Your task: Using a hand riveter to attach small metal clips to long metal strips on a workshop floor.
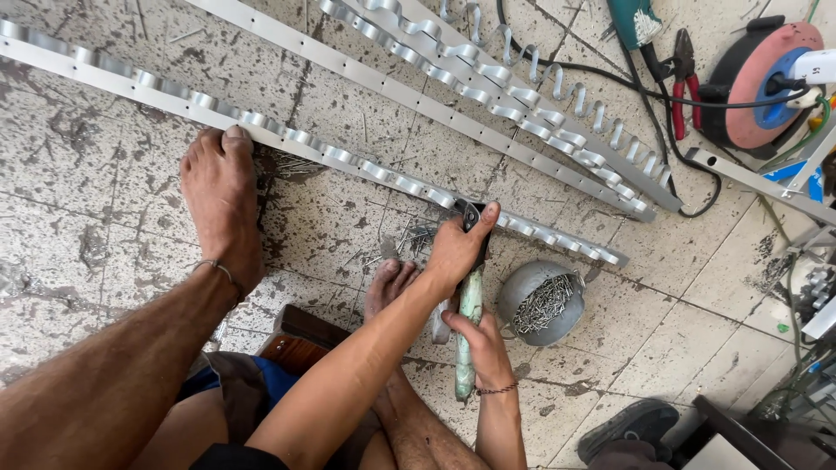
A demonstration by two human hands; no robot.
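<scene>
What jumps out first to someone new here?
Both hands work a hand riveter at centre: the left hand grips its head against a long metal strip with wavy clips, the right hand holds its pale green handles. A bare foot pins the strip down at left. Just right of the hands sits a bowl of rivets; more strips lie above.

L hand (pixel 457 248) fist clenched, arm stretched fwd, R hand (pixel 479 344) curled below it, wrist bent

Bright even daylight, soft shadows, sharp focus, slight edge distortion
</scene>
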